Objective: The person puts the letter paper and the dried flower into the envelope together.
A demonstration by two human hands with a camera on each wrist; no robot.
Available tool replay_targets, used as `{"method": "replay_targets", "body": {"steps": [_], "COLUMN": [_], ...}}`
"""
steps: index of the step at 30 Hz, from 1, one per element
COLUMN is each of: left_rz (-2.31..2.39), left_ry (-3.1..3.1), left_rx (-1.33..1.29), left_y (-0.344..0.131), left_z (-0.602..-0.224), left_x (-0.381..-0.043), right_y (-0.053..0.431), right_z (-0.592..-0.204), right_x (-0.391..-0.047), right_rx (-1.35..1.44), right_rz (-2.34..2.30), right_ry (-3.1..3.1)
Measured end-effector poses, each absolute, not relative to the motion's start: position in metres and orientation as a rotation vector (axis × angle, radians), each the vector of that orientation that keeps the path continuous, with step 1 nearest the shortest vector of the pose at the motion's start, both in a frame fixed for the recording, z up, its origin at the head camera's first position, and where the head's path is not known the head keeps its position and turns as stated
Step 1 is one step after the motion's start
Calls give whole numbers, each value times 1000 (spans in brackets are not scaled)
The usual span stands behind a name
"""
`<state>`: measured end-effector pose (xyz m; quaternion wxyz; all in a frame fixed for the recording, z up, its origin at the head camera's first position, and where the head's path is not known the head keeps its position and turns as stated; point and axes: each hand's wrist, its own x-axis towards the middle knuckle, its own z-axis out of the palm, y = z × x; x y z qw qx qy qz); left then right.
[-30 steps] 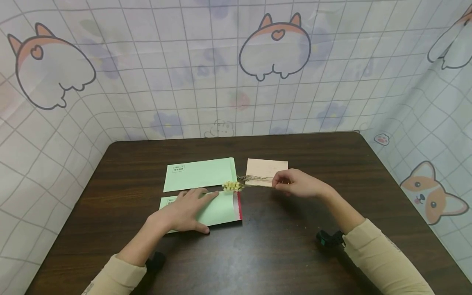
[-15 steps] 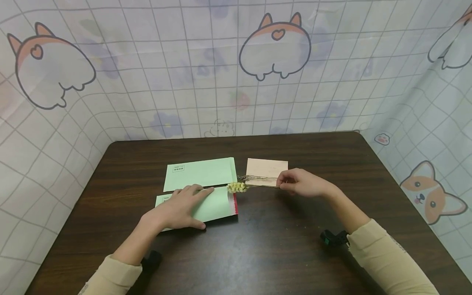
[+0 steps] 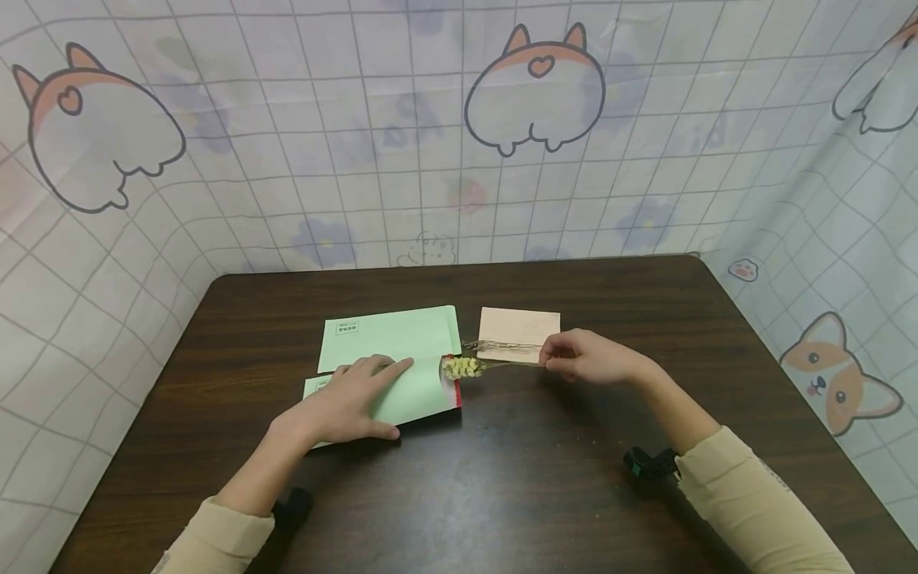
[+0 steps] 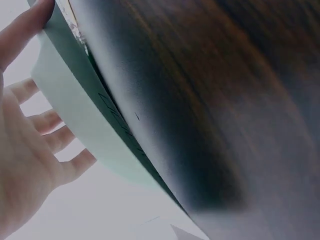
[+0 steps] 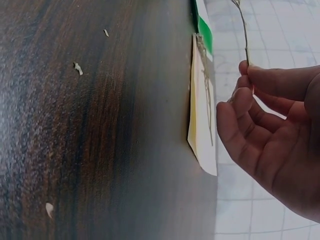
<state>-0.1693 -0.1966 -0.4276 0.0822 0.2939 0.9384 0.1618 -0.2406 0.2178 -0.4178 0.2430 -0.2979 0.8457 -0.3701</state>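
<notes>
Yellow sprig pinched at the mouth of a green envelope

The left hand [image 3: 340,406] spans the near envelope [image 3: 423,395], thumb at its near edge and the spread, fairly straight fingers over the far side. That grip seems meant to squeeze the paper across its width, for the envelope bows upward and its right end, edged with a red strip [image 3: 457,395], gapes.

The right hand [image 3: 588,356] pinches the thin stem of the yellow sprig [image 3: 464,367] between thumb and forefinger, the other fingers loosely curled and holding nothing. Holding it far back on the right probably leaves the flower head free; it points left, level with the gaping end. Whether any of it is inside cannot be told.

On the far part of the tabletop [image 3: 531,478], the far envelope [image 3: 390,335] lies flat, partly overlapped by the near one. To its right is a pinkish card [image 3: 519,323], with dried stems [image 3: 502,346] across its near part, apparently set within easy reach of the right hand.
</notes>
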Motion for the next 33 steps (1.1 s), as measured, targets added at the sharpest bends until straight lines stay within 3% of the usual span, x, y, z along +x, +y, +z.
{"method": "replay_targets", "body": {"steps": [33], "left_rz": [500], "left_ry": [2771], "left_rx": [934], "left_y": [-190], "left_z": [-432], "left_x": [-169], "right_y": [182], "right_z": [-418], "right_x": [-237], "right_rx": [-932], "right_rz": [-1035], "right_ry": [2243]}}
